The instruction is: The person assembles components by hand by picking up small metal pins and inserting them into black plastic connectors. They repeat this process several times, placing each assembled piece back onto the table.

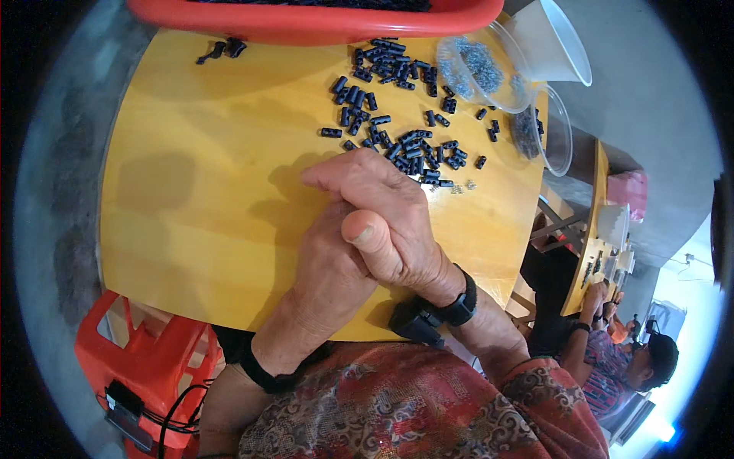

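My right hand lies across my left hand above the near half of the yellow table. Its fingers stretch out to the left and its thumb stands apart; nothing shows in it. The left hand's fingers are hidden beneath the right. Just beyond both hands spread many short black cylindrical pieces with holes in their sides. Close to these, a few tiny metal springs lie on the tabletop. I wear a dark band on the left wrist and a black watch on the right.
A red tub with dark contents borders the far side. Clear plastic containers, one with small metal parts, and a white bucket stand far right. Dark scraps lie far left. A red stool is near left. Another person sits right.
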